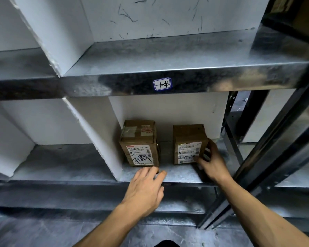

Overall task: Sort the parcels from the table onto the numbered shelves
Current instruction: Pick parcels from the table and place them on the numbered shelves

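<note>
You are setting the right parcel [189, 145] on the shelf [178, 173], your right hand [210, 162] grasping its corner and your left hand [146, 189] lying released. The next move is probably letting go.

Brown cardboard parcels [140, 143] with white printed labels, black marker scrawl; grey metal shelf [177, 173]; white dividers [100, 132]; blue-bordered tag [162, 84] above.

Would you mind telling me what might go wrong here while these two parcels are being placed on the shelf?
The left parcel and right parcel seem marked 2-4, yet the only tag in view, on the beam above, reads 1-4; they may be misfiled.
The right hand grips the right parcel by one corner, so it could twist or tip.
The left hand rests at the shelf edge before the left parcel and could nudge it.
</note>
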